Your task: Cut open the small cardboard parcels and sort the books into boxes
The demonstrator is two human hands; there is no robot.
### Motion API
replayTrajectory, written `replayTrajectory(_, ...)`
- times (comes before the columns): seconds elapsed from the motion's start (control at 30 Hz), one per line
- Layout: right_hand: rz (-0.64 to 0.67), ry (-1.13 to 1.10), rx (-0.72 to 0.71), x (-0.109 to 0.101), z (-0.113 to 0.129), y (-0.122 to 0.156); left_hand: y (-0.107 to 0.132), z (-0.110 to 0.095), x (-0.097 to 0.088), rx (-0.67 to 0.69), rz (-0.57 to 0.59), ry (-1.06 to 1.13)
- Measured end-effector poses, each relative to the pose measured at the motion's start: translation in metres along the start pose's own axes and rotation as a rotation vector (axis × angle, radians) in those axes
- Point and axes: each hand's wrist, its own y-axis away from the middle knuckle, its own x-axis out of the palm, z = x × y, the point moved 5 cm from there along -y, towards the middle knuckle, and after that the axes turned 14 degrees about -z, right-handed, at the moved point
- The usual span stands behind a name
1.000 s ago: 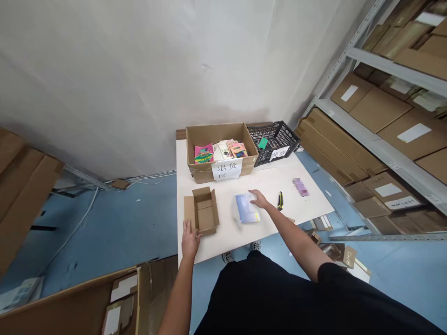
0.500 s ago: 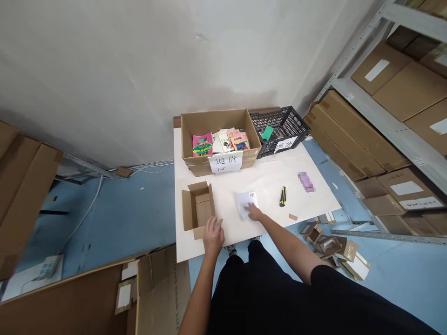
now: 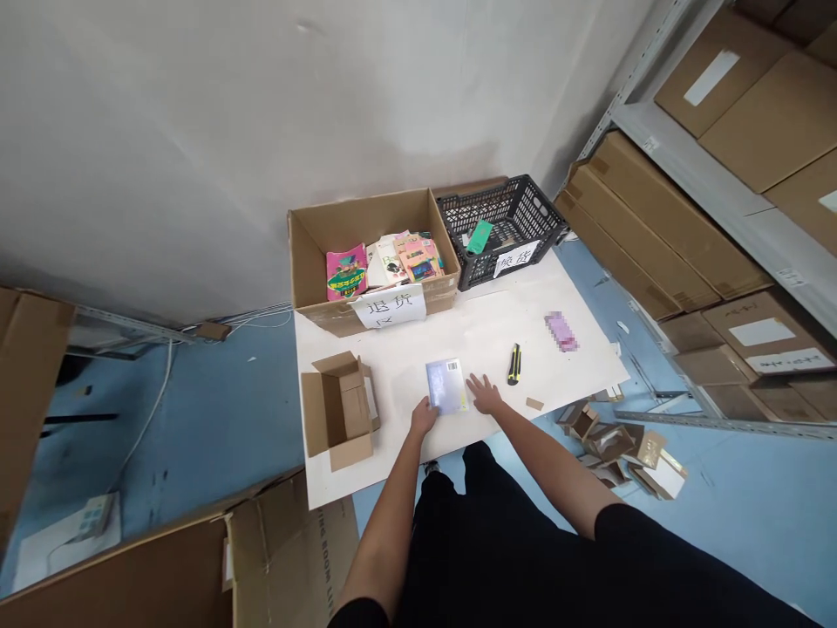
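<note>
A pale blue-lavender book (image 3: 447,387) with a barcode at its upper right lies on the white table (image 3: 405,453) in front of me. My left hand (image 3: 425,417) is at its lower left corner, with the thumb along the edge and the fingers closed on it. To the right of the book, my right hand (image 3: 485,395) rests with spread fingers and holds nothing. An open small cardboard box (image 3: 350,452) stands to the left, its flaps folded outward. A black and yellow box cutter (image 3: 514,365) lies right of my right hand.
Books fill part of a labelled cardboard carton (image 3: 307,307) at the back. Beside it, a black plastic crate (image 3: 458,253) holds a green item. A pixelated purple item (image 3: 561,331) and a cardboard scrap (image 3: 534,404) lie right. Shelving (image 3: 699,161) stands right; opened boxes (image 3: 611,440) litter the floor.
My left hand has moved from the small box to the book's corner. My right hand has come off the book to its right side. The camera view has shifted.
</note>
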Motion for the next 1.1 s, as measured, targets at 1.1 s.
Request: replayTrajectory(1.1, -0.042, -1.463, -0.317, -0.232, 0.029, 0.011, 0.070, -0.192, -0.105, 0.344, 0.015, 0.769)
